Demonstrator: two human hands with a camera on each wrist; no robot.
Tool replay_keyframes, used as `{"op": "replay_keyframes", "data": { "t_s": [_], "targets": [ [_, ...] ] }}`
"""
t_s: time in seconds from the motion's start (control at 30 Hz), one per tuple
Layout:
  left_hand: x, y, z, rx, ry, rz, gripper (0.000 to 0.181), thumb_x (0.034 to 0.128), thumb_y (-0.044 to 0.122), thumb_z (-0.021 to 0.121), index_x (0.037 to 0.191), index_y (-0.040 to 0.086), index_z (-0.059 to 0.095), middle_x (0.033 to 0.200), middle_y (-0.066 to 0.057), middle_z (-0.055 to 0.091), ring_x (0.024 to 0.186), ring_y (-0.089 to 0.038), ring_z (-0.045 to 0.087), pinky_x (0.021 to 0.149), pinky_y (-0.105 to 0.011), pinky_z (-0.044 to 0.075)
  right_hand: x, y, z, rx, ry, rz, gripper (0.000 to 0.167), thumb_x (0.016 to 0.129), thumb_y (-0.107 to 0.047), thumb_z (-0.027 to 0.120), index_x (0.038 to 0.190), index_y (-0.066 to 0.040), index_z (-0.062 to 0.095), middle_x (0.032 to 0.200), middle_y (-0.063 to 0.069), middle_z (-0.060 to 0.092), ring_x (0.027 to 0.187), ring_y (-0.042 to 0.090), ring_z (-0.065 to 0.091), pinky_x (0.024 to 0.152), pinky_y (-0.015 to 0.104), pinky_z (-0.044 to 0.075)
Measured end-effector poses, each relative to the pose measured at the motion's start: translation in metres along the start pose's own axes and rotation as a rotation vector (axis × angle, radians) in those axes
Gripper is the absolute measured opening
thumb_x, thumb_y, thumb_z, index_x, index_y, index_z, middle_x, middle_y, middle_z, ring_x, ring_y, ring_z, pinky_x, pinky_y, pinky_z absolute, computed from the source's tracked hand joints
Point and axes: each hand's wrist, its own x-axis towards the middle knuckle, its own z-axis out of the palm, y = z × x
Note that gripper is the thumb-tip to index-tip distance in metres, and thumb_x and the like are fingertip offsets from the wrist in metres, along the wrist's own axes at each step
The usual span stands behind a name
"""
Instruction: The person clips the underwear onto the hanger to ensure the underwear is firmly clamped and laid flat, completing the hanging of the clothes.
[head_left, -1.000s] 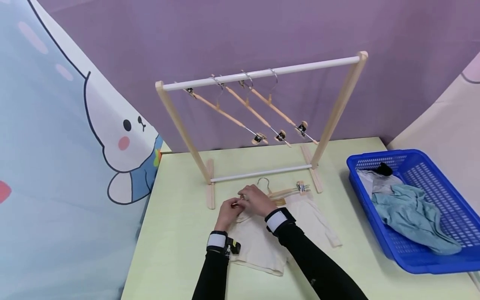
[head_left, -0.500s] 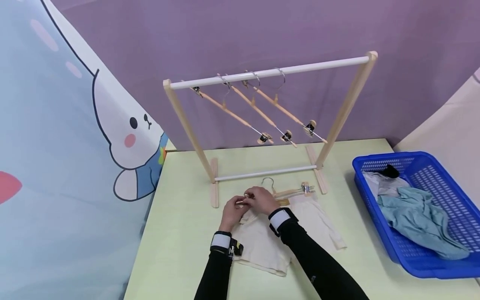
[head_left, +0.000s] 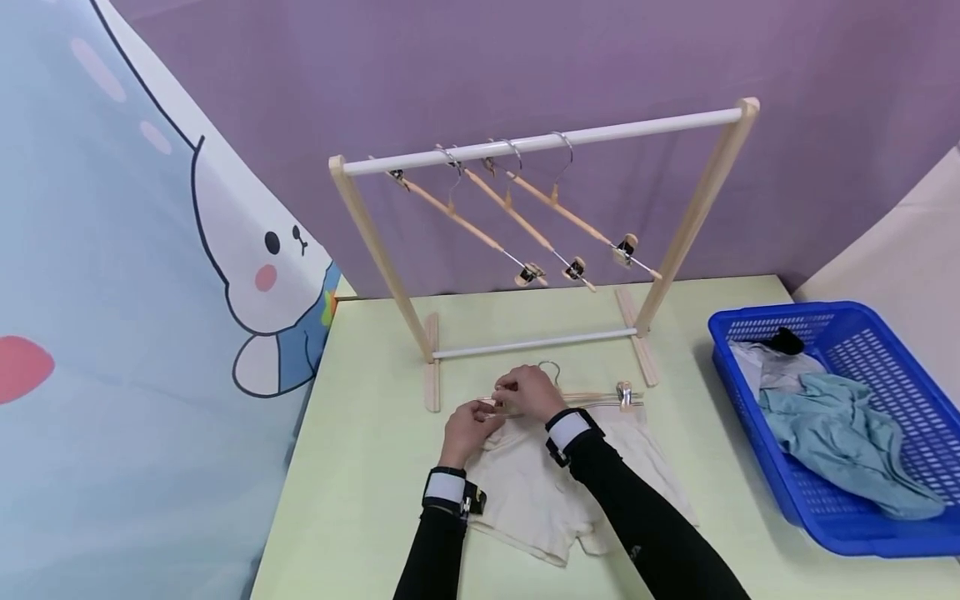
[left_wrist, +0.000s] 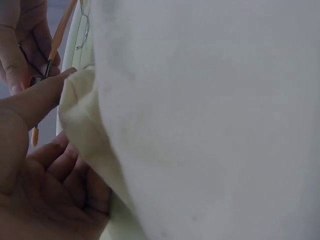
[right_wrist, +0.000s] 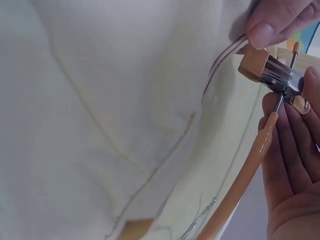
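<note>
Cream shorts (head_left: 532, 492) lie on the table below a wooden clip hanger (head_left: 592, 395). A metal clip (head_left: 625, 396) at the hanger's right end sits on the waistband. My left hand (head_left: 465, 433) pinches the waistband's left corner between thumb and fingers, as the right wrist view shows. Beside it, my right hand (head_left: 531, 393) holds the hanger's left clip (right_wrist: 282, 75), whose wood-coloured pad is close to the fabric edge. Whether that clip grips the cloth cannot be told. In the left wrist view the shorts' cloth (left_wrist: 200, 120) fills most of the picture.
Behind the hands stands a rack with a white top rail (head_left: 615, 133) and wooden posts. Three clip hangers (head_left: 517, 217) hang from it. On the right, a blue basket (head_left: 780, 500) holds a teal garment (head_left: 847, 442), grey cloth and something black.
The hanger's right end has turned toward me, so its bar lies more level. The shorts have shifted slightly with it. Both hands stay at the left end of the waistband.
</note>
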Motion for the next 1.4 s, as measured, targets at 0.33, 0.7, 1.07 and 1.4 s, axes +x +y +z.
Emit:
{"op": "replay_keyframes", "data": {
  "t_s": [0.33,0.7,1.07,1.4],
  "targets": [
    [-0.003,-0.001,-0.006,0.056,-0.093,0.02,0.023,0.0863,0.033,0.077,0.095,0.012,0.08,0.088,-0.003,0.076,0.078,-0.011,0.064,0.067,-0.028,0.049,0.0,0.007,-0.005,0.069,-0.046,0.06,0.008,0.088,-0.025,0.076,0.082,-0.021,0.081,0.078,-0.008,0.075,0.071,0.003,0.066,0.067,0.025,0.052],
    [-0.003,-0.007,-0.001,0.016,-0.018,0.075,0.019,0.094,0.026,0.07,0.1,0.01,0.077,0.091,-0.003,0.074,0.077,-0.011,0.063,0.069,-0.03,0.05,-0.006,0.012,-0.014,0.127,-0.082,0.058,0.01,0.089,-0.023,0.075,0.09,-0.014,0.081,0.084,-0.001,0.076,0.071,0.005,0.067,0.066,0.025,0.053],
    [-0.004,-0.009,-0.002,-0.176,0.018,0.072,0.021,0.0944,0.024,0.069,0.101,0.005,0.075,0.099,-0.009,0.074,0.08,-0.013,0.064,0.07,-0.028,0.05,-0.001,0.013,-0.008,0.076,-0.131,0.003,0.009,0.09,-0.026,0.074,0.084,-0.021,0.08,0.082,-0.008,0.075,0.07,0.001,0.065,0.066,0.023,0.051],
    [-0.005,-0.014,-0.002,-0.259,0.019,0.091,0.022,0.0925,0.027,0.072,0.102,0.008,0.078,0.097,-0.007,0.075,0.082,-0.011,0.066,0.072,-0.027,0.052,-0.004,0.01,-0.01,0.106,-0.16,0.015,0.011,0.091,-0.024,0.073,0.083,-0.021,0.08,0.079,-0.009,0.074,0.068,0.003,0.064,0.063,0.023,0.049]
  ]
}}
